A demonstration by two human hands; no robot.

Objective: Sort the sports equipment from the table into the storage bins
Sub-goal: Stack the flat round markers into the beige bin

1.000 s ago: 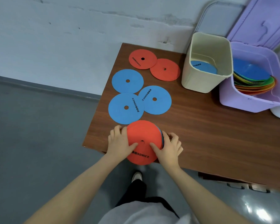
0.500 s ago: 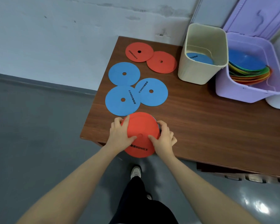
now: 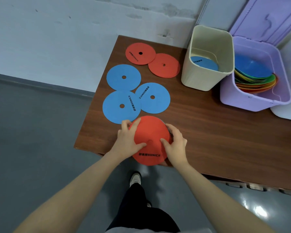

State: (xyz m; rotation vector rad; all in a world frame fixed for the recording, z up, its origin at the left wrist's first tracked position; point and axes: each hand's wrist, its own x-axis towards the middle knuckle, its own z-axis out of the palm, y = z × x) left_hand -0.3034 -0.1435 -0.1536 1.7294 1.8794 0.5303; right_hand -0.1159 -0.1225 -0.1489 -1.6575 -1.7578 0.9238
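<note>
You are only partway: your left hand (image 3: 127,142) and right hand (image 3: 175,145) pinch the red disc (image 3: 150,133) at the table's (image 3: 208,135) near edge, fingers curled round its rim, five discs left beyond, and the cream bin (image 3: 207,81) and purple bin (image 3: 252,101) far right partly filled.

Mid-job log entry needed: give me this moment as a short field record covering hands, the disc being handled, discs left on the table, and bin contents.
left hand: grips the left edge of the red disc, thumb on top
right hand: grips its right edge, thumb on top
red disc: at the near table edge, overhanging it; a blue edge shows beneath it
loose blue discs; the nearer two overlap
loose red discs, overlapping
cream bin: holds a blue disc
purple bin: lid open, holds a stack of mixed-colour discs, blue on top
</note>
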